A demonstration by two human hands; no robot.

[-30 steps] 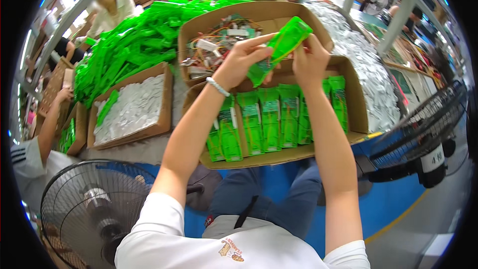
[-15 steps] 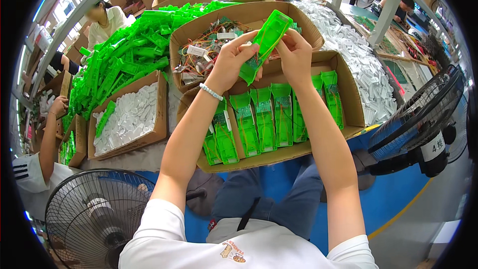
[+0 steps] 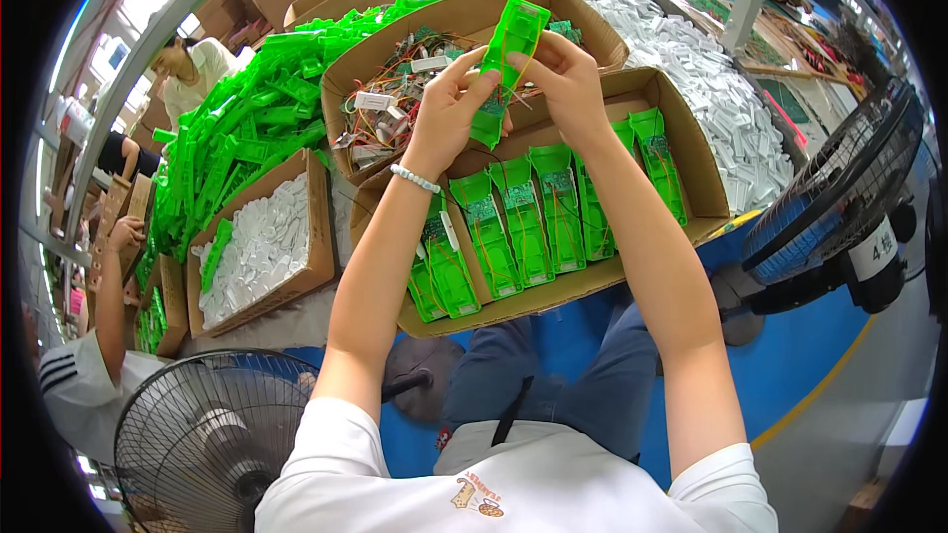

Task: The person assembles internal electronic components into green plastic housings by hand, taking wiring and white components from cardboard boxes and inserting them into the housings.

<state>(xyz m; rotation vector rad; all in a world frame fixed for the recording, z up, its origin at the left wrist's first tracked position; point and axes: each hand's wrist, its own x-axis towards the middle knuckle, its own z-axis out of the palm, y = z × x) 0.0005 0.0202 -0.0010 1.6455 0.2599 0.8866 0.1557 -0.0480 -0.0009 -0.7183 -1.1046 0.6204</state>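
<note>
Both of my hands hold a green plastic housing [image 3: 517, 28] above an open cardboard box. A green circuit board and thin orange wires sit inside the housing. My left hand [image 3: 446, 111] grips its lower left side, thumb laid across it. My right hand [image 3: 571, 89] pinches the right edge with thumb and fingers, around the wires. In the cardboard box [image 3: 703, 153] below, several green housings [image 3: 525, 222] with boards and wires stand in a row. Behind it, another box [image 3: 341, 89] holds loose circuit boards and tangled wires [image 3: 400, 104].
Green plastic shells [image 3: 247, 128] are heaped at left, beside a box of small white parts [image 3: 262, 252]. More white parts [image 3: 681, 79] are piled at right. Fans stand at lower left [image 3: 212, 434] and right [image 3: 834, 188]. Other people work at the left and far side.
The held housing has turned more upright and slid slightly left. My right thumb now lies over its inner side. The whole view has shifted a little.
</note>
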